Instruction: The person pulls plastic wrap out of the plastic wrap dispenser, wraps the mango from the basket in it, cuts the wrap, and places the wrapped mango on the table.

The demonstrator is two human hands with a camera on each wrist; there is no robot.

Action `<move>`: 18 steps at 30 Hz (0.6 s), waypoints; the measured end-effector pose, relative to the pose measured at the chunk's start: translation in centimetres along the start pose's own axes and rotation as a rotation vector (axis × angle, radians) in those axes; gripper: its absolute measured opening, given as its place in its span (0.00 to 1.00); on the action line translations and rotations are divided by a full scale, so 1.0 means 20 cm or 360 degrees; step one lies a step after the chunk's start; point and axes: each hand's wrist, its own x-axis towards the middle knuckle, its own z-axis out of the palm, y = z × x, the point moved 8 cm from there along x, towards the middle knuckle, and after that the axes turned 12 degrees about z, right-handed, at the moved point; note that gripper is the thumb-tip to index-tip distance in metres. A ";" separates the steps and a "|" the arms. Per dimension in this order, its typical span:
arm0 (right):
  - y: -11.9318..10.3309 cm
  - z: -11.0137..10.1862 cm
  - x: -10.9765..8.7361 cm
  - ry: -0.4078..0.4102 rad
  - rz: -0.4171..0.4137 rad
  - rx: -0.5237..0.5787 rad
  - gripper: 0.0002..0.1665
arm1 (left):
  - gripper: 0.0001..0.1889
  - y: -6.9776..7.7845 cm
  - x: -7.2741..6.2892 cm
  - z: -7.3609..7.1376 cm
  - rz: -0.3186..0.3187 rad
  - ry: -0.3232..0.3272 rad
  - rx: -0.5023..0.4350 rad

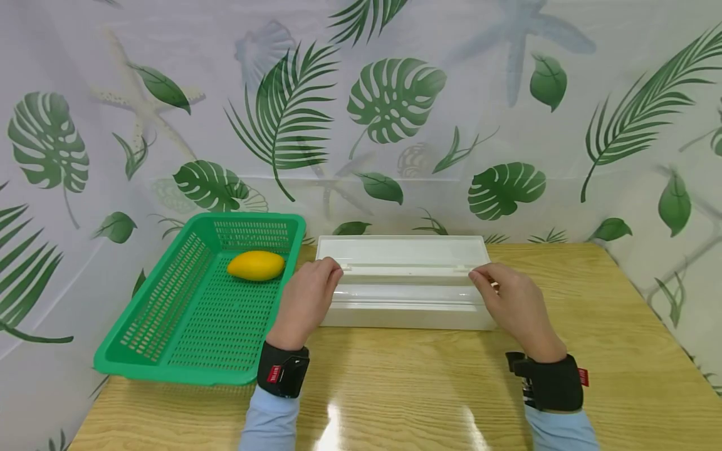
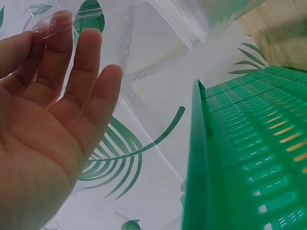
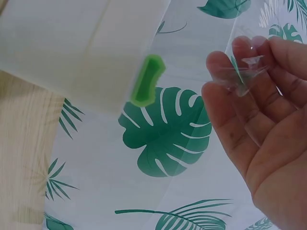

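A white cling film dispenser (image 1: 412, 318) lies lengthwise on the table with its lid (image 1: 403, 250) raised toward the wall. My left hand (image 1: 306, 299) is over its left end, and my right hand (image 1: 516, 307) is over its right end. In the left wrist view, my thumb and index finger pinch clear cling film (image 2: 67, 25), the other fingers fairly straight. The right wrist view shows thumb and fingertips pinching another crumpled corner of the cling film (image 3: 240, 79). How far the film stretches between the hands is hard to see.
A green plastic basket (image 1: 169, 374) stands left of the dispenser, close to my left wrist. One yellow mango (image 1: 256, 265) lies inside it. Behind the wooden table (image 1: 395, 388) hangs a leaf-patterned cloth (image 1: 429, 188). A green piece (image 3: 147, 80) shows at the dispenser's end.
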 end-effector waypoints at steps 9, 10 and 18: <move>-0.02 -0.02 0.00 0.0006 -0.0001 0.0015 0.08 | 0.05 0.01 0.00 -0.03 0.0010 0.0024 0.0012; -0.02 -0.02 0.00 0.0013 -0.0007 0.0015 0.08 | 0.05 0.01 0.00 -0.03 0.0011 0.0028 0.0012; -0.04 -0.05 -0.01 0.0074 -0.0066 0.0019 0.06 | 0.04 0.02 0.00 -0.05 0.0014 0.0057 0.0028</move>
